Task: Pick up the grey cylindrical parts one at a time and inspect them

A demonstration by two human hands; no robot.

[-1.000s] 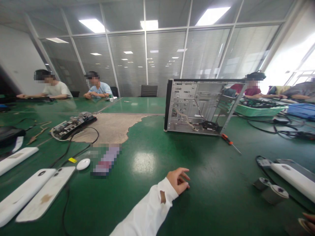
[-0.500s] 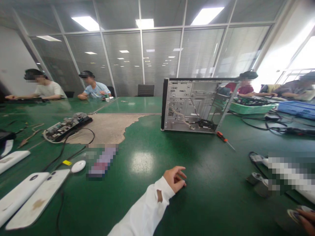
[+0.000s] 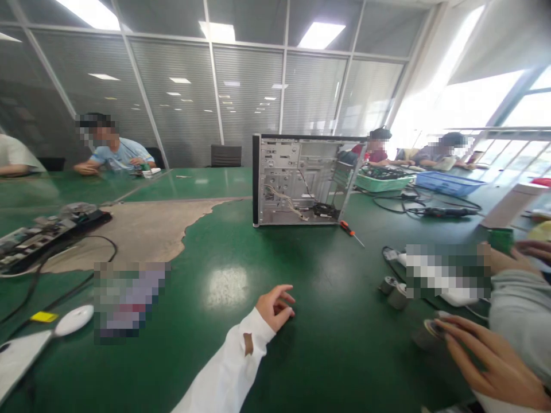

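Observation:
My left hand [image 3: 275, 308], in a white sleeve with a hole near the cuff, rests low over the green table with loosely bent fingers apart and nothing in them. My right hand [image 3: 491, 353], at the lower right, has its fingertips and thumb on a short grey metal cylinder [image 3: 426, 337]; its exact kind is unclear. Beyond it stand two similar cylinders, a smaller one [image 3: 388, 285] and a larger one [image 3: 399, 297]. An opened computer case [image 3: 297, 183] stands upright ahead of my left hand, with cables and a black part inside.
An orange-handled screwdriver [image 3: 348, 228] lies by the case. A co-worker's grey sleeve [image 3: 519, 307] reaches in beside a blurred-out white object [image 3: 443, 278]. A green basket [image 3: 383, 182] and a blue basket [image 3: 450, 183] stand behind. White items, cables and a circuit assembly [image 3: 47, 232] lie left.
My view has turned to the right, so the case and table items sit further left. My right hand and its cylinder now show more fully. My left hand keeps its loose pose.

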